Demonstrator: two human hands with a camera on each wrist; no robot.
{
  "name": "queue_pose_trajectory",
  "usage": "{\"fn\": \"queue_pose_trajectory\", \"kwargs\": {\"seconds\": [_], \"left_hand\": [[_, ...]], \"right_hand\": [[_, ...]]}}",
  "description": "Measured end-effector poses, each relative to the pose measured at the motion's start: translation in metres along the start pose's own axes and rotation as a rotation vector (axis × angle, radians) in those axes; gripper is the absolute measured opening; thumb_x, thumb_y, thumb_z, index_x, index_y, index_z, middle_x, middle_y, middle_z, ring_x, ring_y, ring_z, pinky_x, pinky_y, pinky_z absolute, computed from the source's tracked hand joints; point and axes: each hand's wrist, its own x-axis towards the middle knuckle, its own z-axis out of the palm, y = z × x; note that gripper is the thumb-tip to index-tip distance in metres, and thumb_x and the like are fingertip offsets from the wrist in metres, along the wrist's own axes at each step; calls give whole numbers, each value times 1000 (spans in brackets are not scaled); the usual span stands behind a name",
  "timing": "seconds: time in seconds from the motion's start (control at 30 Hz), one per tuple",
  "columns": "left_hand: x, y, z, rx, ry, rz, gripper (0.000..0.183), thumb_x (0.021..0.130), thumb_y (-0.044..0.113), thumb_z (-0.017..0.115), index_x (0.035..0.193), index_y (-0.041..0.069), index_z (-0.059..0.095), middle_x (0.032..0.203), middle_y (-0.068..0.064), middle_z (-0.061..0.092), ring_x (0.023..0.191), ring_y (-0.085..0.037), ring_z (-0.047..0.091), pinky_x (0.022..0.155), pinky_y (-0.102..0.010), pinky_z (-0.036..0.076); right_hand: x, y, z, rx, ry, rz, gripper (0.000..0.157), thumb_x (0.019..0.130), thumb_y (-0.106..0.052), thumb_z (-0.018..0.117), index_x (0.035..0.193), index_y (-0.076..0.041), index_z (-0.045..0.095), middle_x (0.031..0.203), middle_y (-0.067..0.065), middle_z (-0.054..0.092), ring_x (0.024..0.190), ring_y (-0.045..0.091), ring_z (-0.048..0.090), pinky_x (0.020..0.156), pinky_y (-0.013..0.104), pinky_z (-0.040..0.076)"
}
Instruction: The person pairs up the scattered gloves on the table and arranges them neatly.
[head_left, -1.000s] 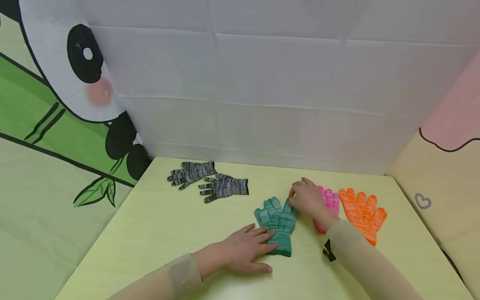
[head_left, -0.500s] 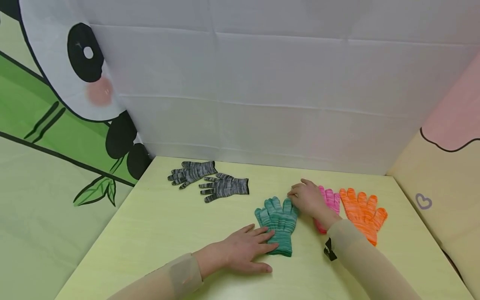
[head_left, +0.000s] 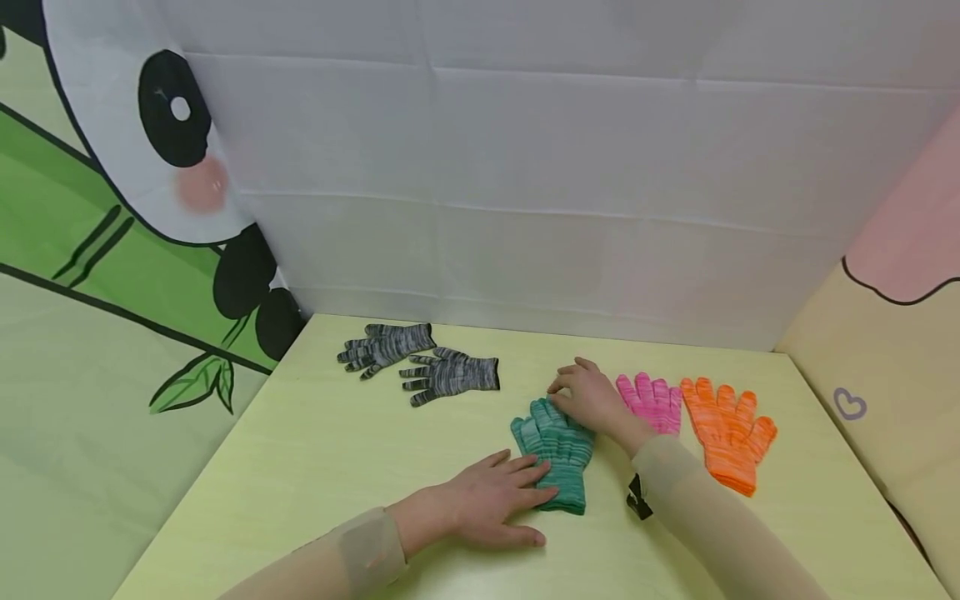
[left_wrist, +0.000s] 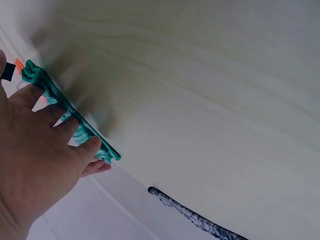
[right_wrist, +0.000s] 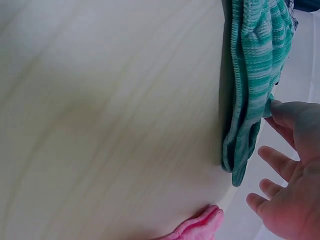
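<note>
A pair of green striped knit gloves (head_left: 555,458) lies stacked, one on the other, fingers pointing away. My left hand (head_left: 495,500) rests with spread, straight fingers on the left side of the cuff; the left wrist view shows these fingers along the gloves' edge. At the gloves' far end, my right hand (head_left: 592,398) covers some of the glove fingers. Seen from the right wrist, its thumb and index finger (right_wrist: 285,117) pinch a finger of the upper green glove (right_wrist: 257,70), while the other fingers stay loosely bent. Both glove layers show there along the edge.
Pink gloves (head_left: 651,404) lie right of the green pair, partly behind my right forearm. Farther right are orange gloves (head_left: 723,433). Two grey-black mottled gloves (head_left: 457,373) lie at the back left. A white cloth wall (head_left: 525,208) stands behind the pale yellow table (head_left: 300,467).
My right hand has moved left along the green gloves' fingertips, uncovering more of the pink gloves. My left hand has stayed on the cuff.
</note>
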Motion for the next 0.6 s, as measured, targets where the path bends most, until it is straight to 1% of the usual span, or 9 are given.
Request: {"fn": "queue_pose_trajectory", "kwargs": {"seconds": [0.1, 0.17, 0.27, 0.43, 0.6], "left_hand": [[1, -1, 1, 3, -2, 0, 70, 88, 70, 17, 147, 33, 19, 154, 4, 10, 141, -18, 7, 110, -48, 15], [1, -1, 2, 11, -3, -2, 71, 88, 71, 16, 147, 33, 19, 154, 4, 10, 141, -18, 7, 110, -48, 15], [1, -1, 2, 18, -6, -1, 71, 87, 71, 16, 148, 33, 17, 154, 5, 9, 141, -18, 7, 110, -47, 14], [2, -2, 4, 24, 0, 5, 70, 88, 71, 16, 147, 34, 17, 154, 5, 9, 141, -18, 7, 110, -47, 14], [1, -1, 2, 11, 5, 4, 70, 88, 70, 17, 147, 33, 19, 154, 4, 11, 140, -19, 8, 110, -48, 14]], "right_hand": [[2, -1, 3, 36, 37, 28, 12, 89, -30, 62, 86, -23, 71, 129, 13, 53, 134, 40, 23, 104, 58, 22], [4, -2, 3, 49, 48, 44, 11, 87, -30, 64, 82, -24, 70, 129, 13, 53, 134, 40, 22, 103, 60, 22], [6, -2, 4, 31, 41, 60, 10, 86, -31, 65, 82, -24, 71, 128, 13, 54, 133, 40, 22, 103, 61, 22], [6, -3, 5, -44, 30, 55, 12, 85, -33, 66, 86, -24, 73, 126, 13, 55, 132, 40, 25, 102, 60, 24], [6, -3, 4, -64, 28, 29, 8, 84, -28, 67, 79, -23, 70, 123, 11, 57, 131, 40, 27, 103, 57, 27]]}}
